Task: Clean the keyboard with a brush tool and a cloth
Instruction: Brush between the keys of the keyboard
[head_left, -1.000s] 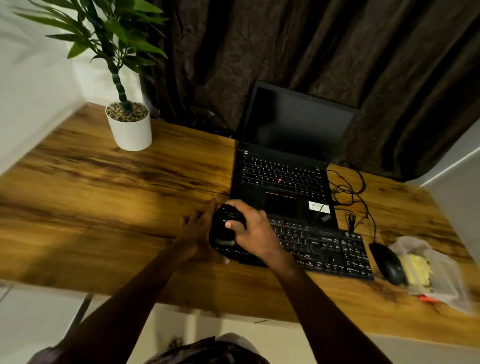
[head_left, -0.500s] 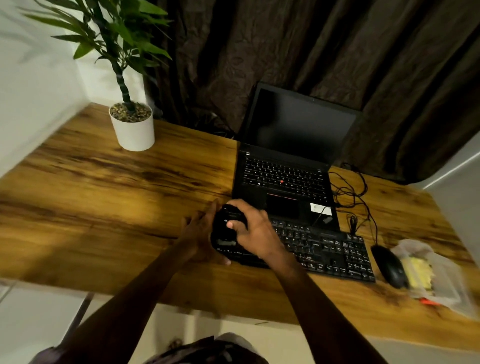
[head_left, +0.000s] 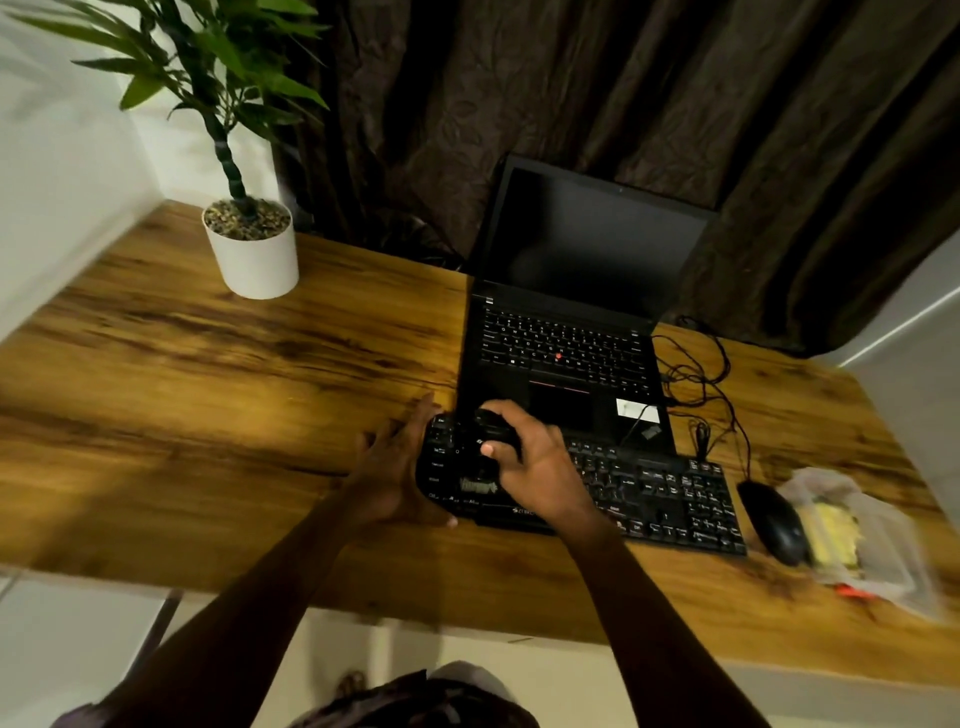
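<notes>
A black keyboard (head_left: 660, 493) lies on the wooden desk in front of the laptop. My right hand (head_left: 540, 473) is over the keyboard's left part, closed around a dark brush tool (head_left: 496, 434); pale bristles show below it, touching the keys. My left hand (head_left: 392, 467) rests against the keyboard's left end, fingers spread and thumb along the front corner, holding it steady. A yellow cloth (head_left: 828, 535) sits inside a clear plastic bag at the right.
An open black laptop (head_left: 566, 358) stands behind the keyboard. A black mouse (head_left: 774, 519) and tangled cables (head_left: 701, 384) lie to the right. A white potted plant (head_left: 254, 254) is at the back left. The desk's front edge (head_left: 363, 603) is near me.
Both hands stay at the keyboard's left end. The brush tool has shifted slightly in my right hand, uncovering the leftmost keys. The view has drifted a little.
</notes>
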